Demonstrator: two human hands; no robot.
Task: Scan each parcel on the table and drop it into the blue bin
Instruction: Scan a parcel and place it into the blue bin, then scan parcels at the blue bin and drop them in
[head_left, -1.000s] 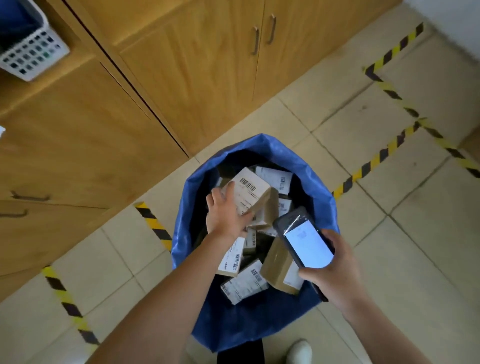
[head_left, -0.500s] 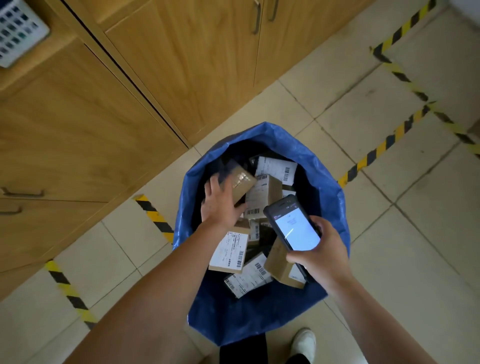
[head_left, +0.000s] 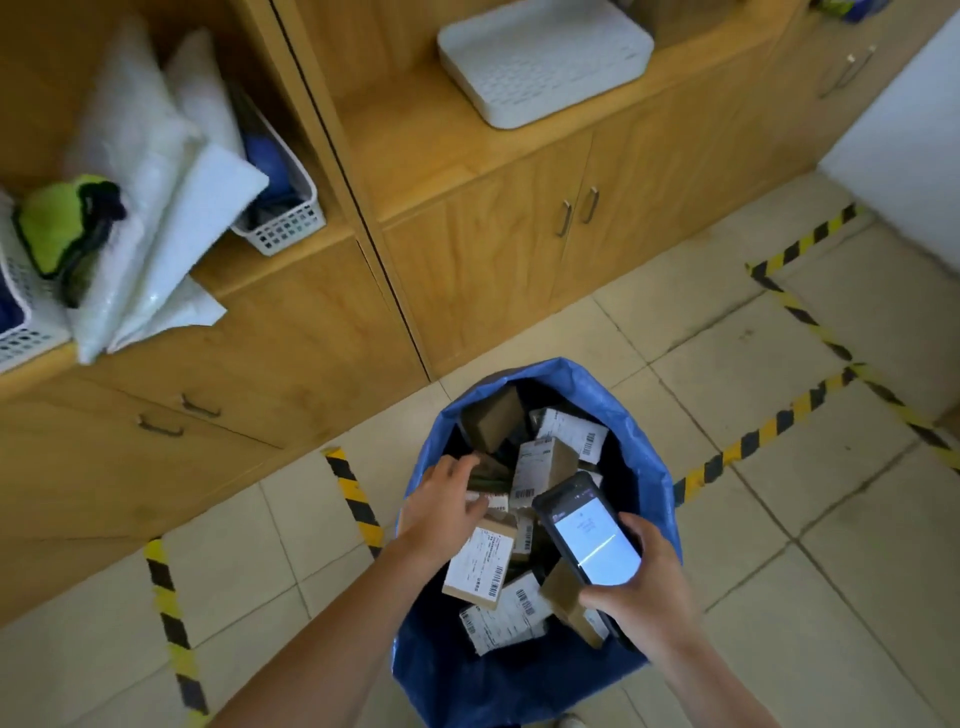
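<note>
The left grip (head_left: 447, 509) no longer held the box it had carried a moment earlier. It hung wide open, holding nothing, with fingers stretched over the near-left rim of the one blue bin (head_left: 644, 431). At least eight parcels (head_left: 480, 564) lay jumbled inside, most with barcode labels up and one brown box tilted against the far wall. The right grip (head_left: 639, 577) was curled around a single scanner (head_left: 592, 540), its lit screen facing up over the bin's right side. The scanner and right grip hid some parcels, so the exact count was unclear. The frame edge cut off the bin's base.
</note>
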